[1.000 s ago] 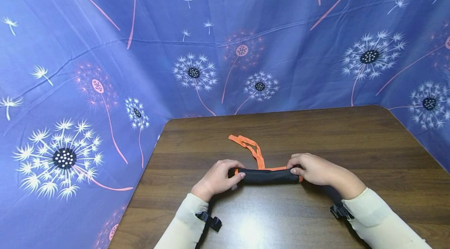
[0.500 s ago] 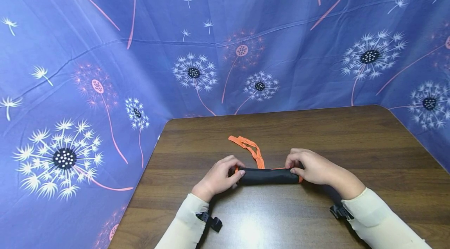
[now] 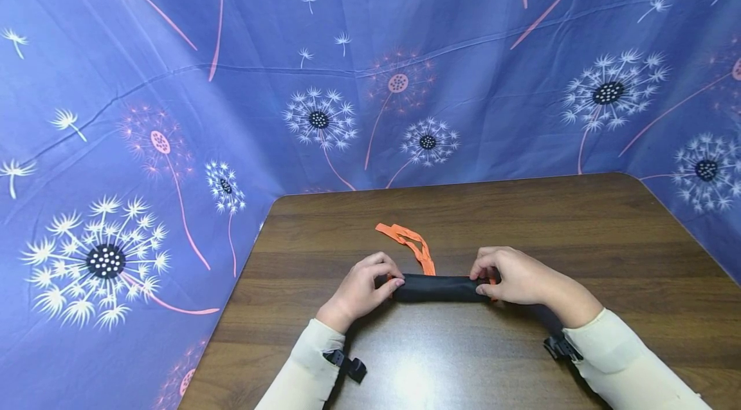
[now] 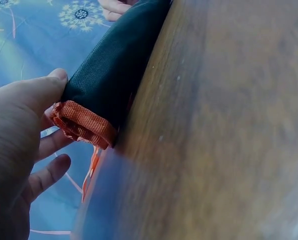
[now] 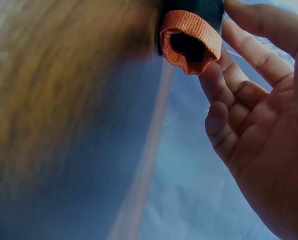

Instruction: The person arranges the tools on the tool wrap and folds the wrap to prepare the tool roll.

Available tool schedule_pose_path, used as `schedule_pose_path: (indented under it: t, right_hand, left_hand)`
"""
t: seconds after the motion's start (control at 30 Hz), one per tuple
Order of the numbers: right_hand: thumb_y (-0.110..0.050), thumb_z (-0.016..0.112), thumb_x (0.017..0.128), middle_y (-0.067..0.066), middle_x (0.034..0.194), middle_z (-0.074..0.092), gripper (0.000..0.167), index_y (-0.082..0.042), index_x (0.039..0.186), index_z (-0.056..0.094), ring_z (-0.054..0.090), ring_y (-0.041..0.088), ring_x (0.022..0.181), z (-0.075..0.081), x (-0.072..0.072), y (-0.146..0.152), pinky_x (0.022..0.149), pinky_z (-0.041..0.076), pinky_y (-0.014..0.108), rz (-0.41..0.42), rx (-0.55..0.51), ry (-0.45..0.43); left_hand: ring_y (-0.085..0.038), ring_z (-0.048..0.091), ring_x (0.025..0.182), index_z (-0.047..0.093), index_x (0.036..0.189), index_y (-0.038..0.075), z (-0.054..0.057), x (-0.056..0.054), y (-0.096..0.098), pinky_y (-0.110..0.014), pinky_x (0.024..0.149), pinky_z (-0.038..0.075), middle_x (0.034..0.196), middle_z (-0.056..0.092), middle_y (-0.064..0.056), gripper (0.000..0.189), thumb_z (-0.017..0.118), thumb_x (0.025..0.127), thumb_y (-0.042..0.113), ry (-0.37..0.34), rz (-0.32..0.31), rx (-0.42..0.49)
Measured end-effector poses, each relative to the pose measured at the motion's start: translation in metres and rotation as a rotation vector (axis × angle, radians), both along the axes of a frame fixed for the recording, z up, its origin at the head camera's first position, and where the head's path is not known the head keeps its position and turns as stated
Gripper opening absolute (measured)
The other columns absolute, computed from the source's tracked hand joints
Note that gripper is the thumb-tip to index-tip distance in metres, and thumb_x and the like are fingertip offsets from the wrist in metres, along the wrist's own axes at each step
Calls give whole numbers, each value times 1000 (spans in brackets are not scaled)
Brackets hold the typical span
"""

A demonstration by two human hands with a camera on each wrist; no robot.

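A black fabric roll [image 3: 438, 288] with orange edging lies crosswise on the wooden table. My left hand [image 3: 363, 291] grips its left end, thumb on the near side and fingers over the far side. At the other end my right hand [image 3: 515, 275] pinches the roll between thumb and fingers. From the far side an orange ribbon [image 3: 418, 246] trails back over the table in a loose loop. The left wrist view shows the folded orange trim [image 4: 86, 122] at one end. In the right wrist view, the opposite orange edge [image 5: 191, 37] circles a dark hollow.
The brown wooden table [image 3: 550, 217] reaches to a blue dandelion-print cloth [image 3: 370, 94] hung behind it and along the left and right. Black straps [image 3: 345, 363] sit on the cream sleeves [image 3: 307, 362].
The roll has shifted slightly away from me, and the orange strip along its far edge has gone out of sight. My right fingers have changed their hold a little; the ribbon tail stays put.
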State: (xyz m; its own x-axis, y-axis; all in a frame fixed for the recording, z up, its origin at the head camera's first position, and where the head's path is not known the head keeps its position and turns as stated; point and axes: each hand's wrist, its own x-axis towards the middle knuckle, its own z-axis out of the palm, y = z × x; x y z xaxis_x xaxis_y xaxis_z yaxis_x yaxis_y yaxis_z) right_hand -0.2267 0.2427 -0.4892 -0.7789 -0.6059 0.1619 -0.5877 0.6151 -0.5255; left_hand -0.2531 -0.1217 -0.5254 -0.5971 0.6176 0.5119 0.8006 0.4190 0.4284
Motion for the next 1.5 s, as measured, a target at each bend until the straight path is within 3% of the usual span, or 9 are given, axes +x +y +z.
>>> schedule_pose_path:
  t: [0.13,0.3,0.47,0.73,0.97,1.27,1.5]
  right_hand:
    - [-18,90,82,-14,89,60,24,-27,99,76,57,7,75,-1,-1,0,67,47,27,-9,23,21]
    - [-18,92,79,-15,93,60,30,-26,103,76,58,7,78,-2,-2,2,69,47,28,-15,52,25]
    - [-17,92,79,-16,95,60,32,-26,106,77,57,8,80,0,-2,2,69,47,29,-18,74,17]
    - [-19,88,84,-17,97,62,29,-26,110,77,55,8,81,1,-1,2,70,45,30,-6,109,8]
    - [-24,94,78,-20,97,63,37,-29,109,74,58,6,85,-1,-2,2,75,49,34,-2,100,10]
    - [-21,90,84,-19,94,67,30,-31,106,71,61,4,83,1,-2,5,73,49,32,12,64,-72]
    - [-23,85,90,-16,104,70,25,-22,114,79,64,8,95,1,-1,5,82,54,40,12,113,-4]
  left_hand:
    - [-5,62,104,77,107,24,1,2,-2,-29,90,53,108,64,13,17,83,93,29,-25,22,-48]
    - [-4,59,109,72,119,29,1,3,-4,-28,93,52,117,60,16,40,90,84,38,-109,62,-130]
    - [-5,58,114,68,126,29,1,2,-3,-28,96,51,123,59,14,53,94,80,34,-137,74,-188]
    - [-4,60,110,67,127,27,1,1,-3,-28,95,51,121,64,14,53,93,81,27,-108,55,-209]
    - [-3,59,105,69,127,30,-1,2,-5,-32,98,48,116,67,19,51,89,82,38,-56,57,-241]
    - [-4,58,103,67,127,31,0,4,-5,-34,95,48,115,64,21,47,84,84,38,-54,61,-263]
    - [-6,57,105,68,131,32,0,4,-3,-35,91,49,117,64,18,49,83,86,43,-73,95,-279]
